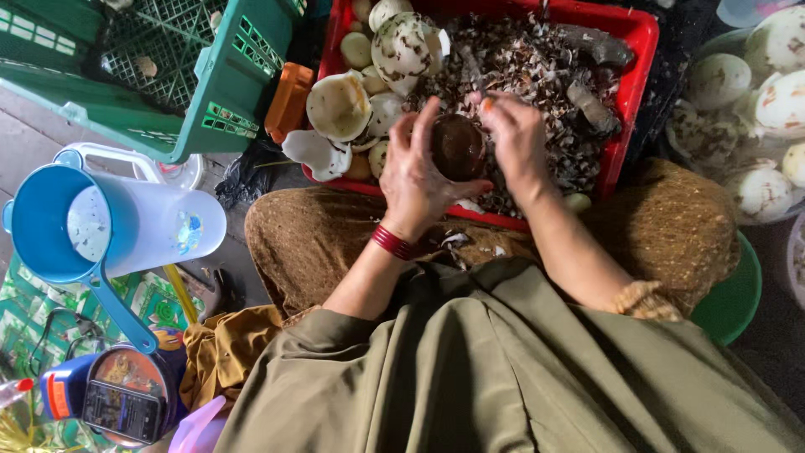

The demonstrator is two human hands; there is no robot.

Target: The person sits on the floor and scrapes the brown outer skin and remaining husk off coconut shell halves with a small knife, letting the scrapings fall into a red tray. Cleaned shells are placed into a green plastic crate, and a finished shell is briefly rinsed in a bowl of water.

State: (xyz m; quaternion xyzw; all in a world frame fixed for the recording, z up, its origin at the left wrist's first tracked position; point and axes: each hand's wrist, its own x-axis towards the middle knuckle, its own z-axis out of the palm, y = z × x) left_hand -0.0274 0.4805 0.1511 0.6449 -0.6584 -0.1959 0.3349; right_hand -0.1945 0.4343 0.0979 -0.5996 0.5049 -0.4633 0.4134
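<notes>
Brown shell [458, 147], left hand [417, 178] cupping, right hand [513, 138] scraping

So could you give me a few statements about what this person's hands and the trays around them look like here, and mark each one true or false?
1. The left hand cups a round dark brown shell piece. True.
2. The tray in front of the person is blue. False: it is red, heaped with flaky brown and white scraps.
3. The right hand rests flat on the knee. False: it is raised over the tray, fingertips at the shell piece's rim.
4. A red bangle sits on the left wrist. True.
5. A green crate lies tipped at the upper left. True.
6. The jug beside the person's knee has an orange lid. False: its rim and handle are blue.
</notes>
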